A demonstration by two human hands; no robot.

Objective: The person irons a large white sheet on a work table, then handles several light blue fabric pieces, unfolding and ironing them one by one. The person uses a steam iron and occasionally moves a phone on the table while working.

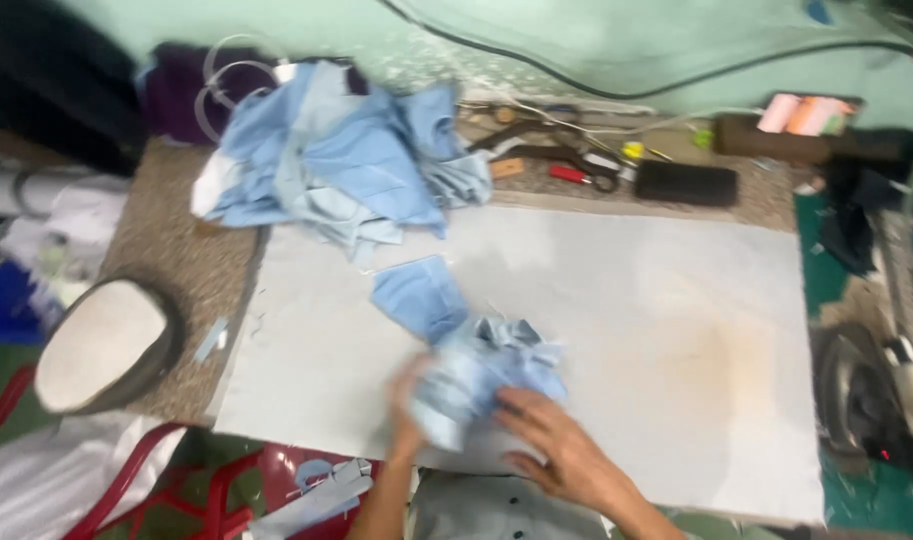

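Observation:
A small bunch of light blue cloth pieces [481,372] lies near the front edge of a pale grey board [676,330]. My left hand [408,405] grips the bunch from its left side, fingers partly hidden under the cloth. Pressing flat on its lower right part is my right hand [561,450]. One flat blue piece [416,295] lies just beyond the bunch. A big heap of blue cloth [341,160] sits at the board's far left corner. The frame is blurred by motion.
Scissors [566,165], a black rectangular object [686,183] and cables lie along the back wall. An oval padded form [101,345] rests at the left. A dark iron [866,400] stands at the right. Red chair frames [176,490] show below the board.

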